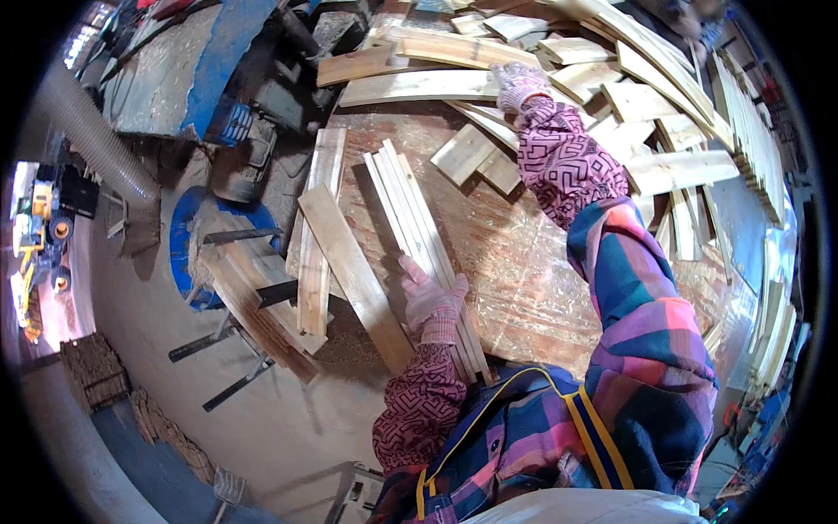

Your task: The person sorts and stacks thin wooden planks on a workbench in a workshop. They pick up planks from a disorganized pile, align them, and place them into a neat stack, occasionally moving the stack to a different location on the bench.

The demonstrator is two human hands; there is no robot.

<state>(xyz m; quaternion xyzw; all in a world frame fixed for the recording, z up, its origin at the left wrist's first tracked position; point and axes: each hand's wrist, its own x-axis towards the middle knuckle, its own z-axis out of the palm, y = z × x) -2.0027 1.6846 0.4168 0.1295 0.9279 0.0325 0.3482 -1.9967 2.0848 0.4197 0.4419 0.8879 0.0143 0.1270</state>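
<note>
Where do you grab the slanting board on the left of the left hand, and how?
Probably mid-length, pinching both long edges of the slanting board, coming from the right, where the left hand is. It's long, narrow and flat, so a middle hold should balance; its far end overlaps other boards.

To your left, a ribbed hose (99, 135) slopes near a blue-edged panel (218, 70); lower in view, a round blue container (181, 236); at far left, a yellow wheeled vehicle (40, 205).
</note>
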